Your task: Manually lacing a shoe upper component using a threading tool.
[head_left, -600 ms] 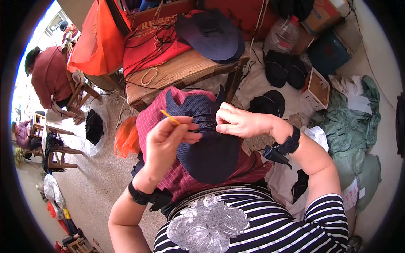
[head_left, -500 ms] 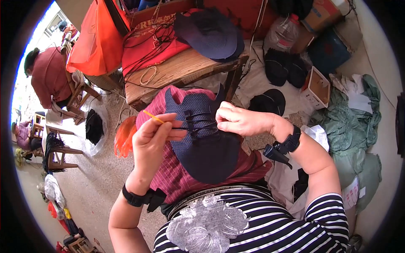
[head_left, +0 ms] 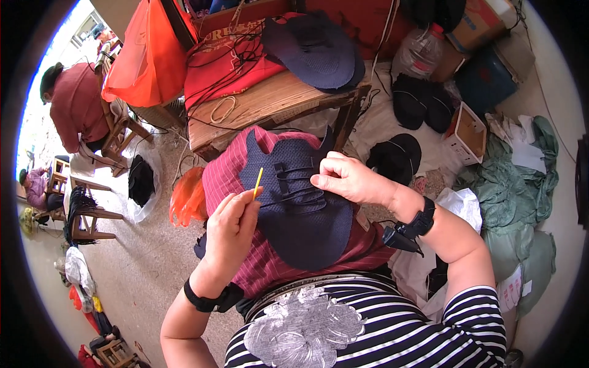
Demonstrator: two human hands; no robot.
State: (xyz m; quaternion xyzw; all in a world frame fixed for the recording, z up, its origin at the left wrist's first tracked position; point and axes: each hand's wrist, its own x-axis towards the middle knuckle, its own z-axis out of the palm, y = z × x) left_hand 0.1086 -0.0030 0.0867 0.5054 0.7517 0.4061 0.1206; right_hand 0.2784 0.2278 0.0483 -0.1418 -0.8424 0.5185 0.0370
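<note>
A navy knitted shoe upper [head_left: 300, 239] lies on a maroon striped cloth over my lap, its rounded toe toward me. Dark laces [head_left: 300, 176] cross its middle in several rows. My left hand [head_left: 235, 222], left of the upper, pinches a thin yellow stick [head_left: 258, 184] that points up and away from me. Whether the stick has a hook or an eye is too small to tell. At the upper's right edge my right hand [head_left: 343, 178] is closed, thumb against the curled fingers. What it grips, perhaps a lace end, does not show.
A wooden table [head_left: 257, 110] ahead holds a red bag [head_left: 227, 58], cords and stacked navy uppers [head_left: 316, 52]. Black uppers [head_left: 396, 158] and a white box [head_left: 464, 134] stand right. Green sacking [head_left: 521, 184] lies farther right. Two people sit left, near stools [head_left: 92, 211].
My left hand has drawn back from the laces toward me, and the yellow stick has swung upright. My right hand stays at the upper's right edge. The view has shifted slightly.
</note>
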